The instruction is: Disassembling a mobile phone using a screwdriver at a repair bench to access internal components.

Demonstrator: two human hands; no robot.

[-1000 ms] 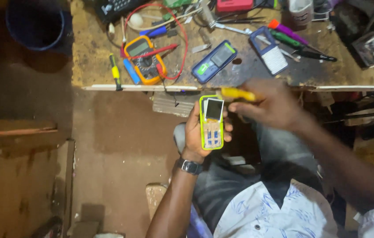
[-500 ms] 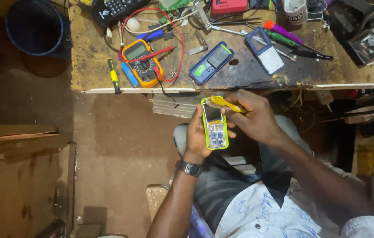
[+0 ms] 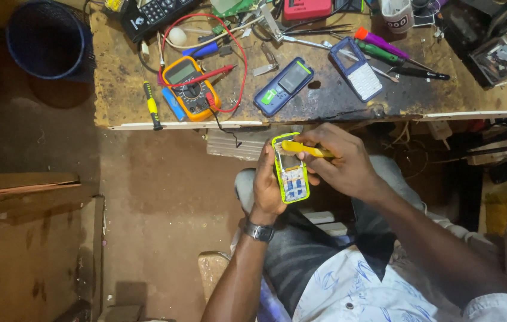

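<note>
My left hand (image 3: 267, 186) grips a small lime-green mobile phone (image 3: 291, 173) upright over my lap, just in front of the workbench edge. Its face is open, showing the inner board and keypad contacts. My right hand (image 3: 340, 161) holds a yellow-handled tool (image 3: 304, 149) laid across the top part of the phone, its tip at the phone's upper left corner. A dark wristwatch (image 3: 258, 231) sits on my left wrist.
The worn workbench (image 3: 325, 107) carries an orange multimeter (image 3: 190, 89) with red leads, a blue phone (image 3: 283, 86), a phone housing (image 3: 358, 73), screwdrivers (image 3: 152, 107), tweezers and a red box. A dark blue basket (image 3: 47, 39) stands on the floor at the left. Wooden boards (image 3: 26, 238) lie lower left.
The yellow tool came down from above the phone onto its top edge. The phone's front now shows bare insides instead of screen and keys. The view shifted slightly downward.
</note>
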